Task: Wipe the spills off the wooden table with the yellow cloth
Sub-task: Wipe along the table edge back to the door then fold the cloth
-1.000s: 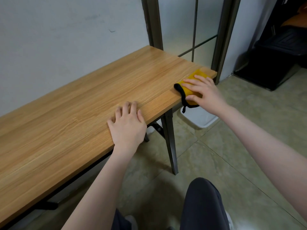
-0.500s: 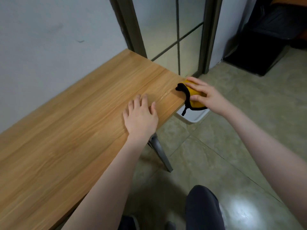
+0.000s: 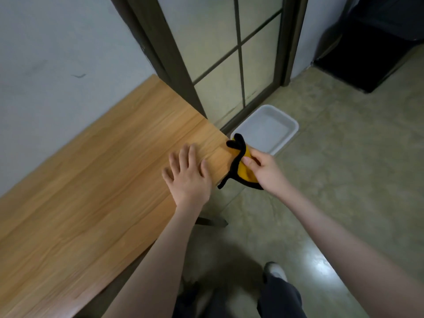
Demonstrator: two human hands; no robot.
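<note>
The wooden table (image 3: 96, 191) runs from the lower left to its right end near the middle of the view. My left hand (image 3: 187, 177) lies flat on the tabletop near that end, fingers spread, holding nothing. My right hand (image 3: 266, 172) grips the yellow cloth (image 3: 244, 173), which has a black trim. The cloth hangs bunched just off the table's right end, above the floor. I see no spill on the wood.
A white plastic tub (image 3: 267, 131) stands on the tiled floor right beyond the table's end. A dark-framed glass door (image 3: 238, 53) is behind it. A black bin (image 3: 376, 53) sits at the far right. My legs and a shoe (image 3: 275, 274) are below.
My right hand has drawn the cloth off the table's end and now pinches it in the air. The view has tilted down and the white tub has come into sight. My left hand stays flat.
</note>
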